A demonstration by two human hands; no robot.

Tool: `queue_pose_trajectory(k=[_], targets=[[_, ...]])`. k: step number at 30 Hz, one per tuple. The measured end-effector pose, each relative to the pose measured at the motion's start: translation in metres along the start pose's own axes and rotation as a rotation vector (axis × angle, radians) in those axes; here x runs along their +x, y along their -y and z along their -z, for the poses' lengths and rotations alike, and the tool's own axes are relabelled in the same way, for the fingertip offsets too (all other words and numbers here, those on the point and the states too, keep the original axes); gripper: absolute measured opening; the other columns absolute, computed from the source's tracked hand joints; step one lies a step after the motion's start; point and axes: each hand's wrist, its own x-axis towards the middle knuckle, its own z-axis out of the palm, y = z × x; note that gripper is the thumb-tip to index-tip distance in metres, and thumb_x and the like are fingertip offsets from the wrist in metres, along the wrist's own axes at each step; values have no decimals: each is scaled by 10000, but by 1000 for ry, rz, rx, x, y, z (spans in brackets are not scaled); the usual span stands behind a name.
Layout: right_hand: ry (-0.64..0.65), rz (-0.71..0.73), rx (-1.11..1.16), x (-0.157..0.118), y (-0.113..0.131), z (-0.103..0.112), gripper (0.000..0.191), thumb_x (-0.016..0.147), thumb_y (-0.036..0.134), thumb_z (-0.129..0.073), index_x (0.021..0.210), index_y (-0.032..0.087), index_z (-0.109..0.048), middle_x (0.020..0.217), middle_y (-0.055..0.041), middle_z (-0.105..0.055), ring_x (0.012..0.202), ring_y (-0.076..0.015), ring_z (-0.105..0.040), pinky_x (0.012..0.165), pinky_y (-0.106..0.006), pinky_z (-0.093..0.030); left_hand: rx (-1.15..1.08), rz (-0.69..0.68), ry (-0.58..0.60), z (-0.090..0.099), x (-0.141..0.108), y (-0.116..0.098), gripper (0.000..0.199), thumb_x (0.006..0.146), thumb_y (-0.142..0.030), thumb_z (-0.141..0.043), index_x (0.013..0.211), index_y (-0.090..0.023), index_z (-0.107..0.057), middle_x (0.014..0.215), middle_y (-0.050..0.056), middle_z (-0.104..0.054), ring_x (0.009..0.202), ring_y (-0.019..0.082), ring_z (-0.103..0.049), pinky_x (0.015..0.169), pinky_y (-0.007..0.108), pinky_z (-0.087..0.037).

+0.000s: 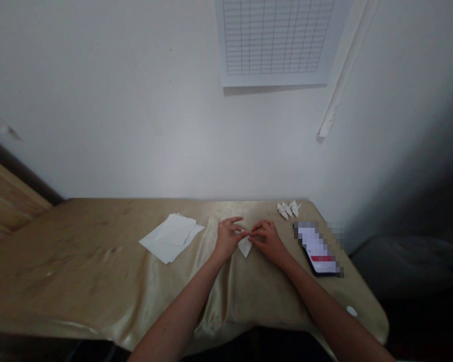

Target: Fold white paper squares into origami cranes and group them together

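Observation:
A small folded piece of white paper [245, 247] lies between both hands on the cloth-covered table, its point toward me. My left hand [227, 238] grips its upper left part with thumb and forefinger, the other fingers bent above. My right hand [269, 241] pinches the upper right part, its fingertips close to the left thumb. The fingers hide the top of the paper. Left of the hands lies a loose stack of white paper sheets [169, 239]. Several small folded paper shapes [288, 209] sit at the back right.
A phone [317, 249] with a lit, blurred screen lies right of my right hand. Near the right table edge is a small white round object [351, 311]. The gold tablecloth [79, 261] has folds. A printed grid sheet [274, 40] hangs on the wall.

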Motion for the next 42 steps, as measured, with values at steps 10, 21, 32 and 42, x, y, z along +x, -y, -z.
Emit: queue_pose_trajectory(k=[10,21,32,42], targets=[[-52,-40,67,2,-3,-3,26,825,284,-764,823,269,-785,985,-51,-674,1094,-247,-525,1031,-435,-403,-17,26,83,3,-1,-5,61,787,-243,-782,748,-290,-785,1371,-31,-668,1337,258,-501,1163,529,-354],[-107,-89,119,3,-1,-2,20,775,280,-802,792,271,-800,960,-53,-691,1064,-250,-547,1007,-417,-402,-18,4,57,1,0,-6,72,781,-218,-791,782,-289,-800,1341,-3,-691,1284,235,-567,1158,474,-374],[-122,-147,149,3,2,-2,80,751,349,-818,753,271,-797,954,-62,-700,1079,-267,-539,1010,-434,-400,25,-5,54,-1,-3,-5,72,742,-220,-835,766,-278,-802,1332,2,-697,1319,283,-493,1149,509,-364],[-157,-188,150,3,1,-2,48,718,280,-834,745,260,-798,963,-75,-682,1062,-265,-548,1009,-448,-413,34,-31,131,0,-3,-2,89,854,-281,-719,861,-298,-806,1449,-29,-606,1379,276,-419,1186,554,-287]])
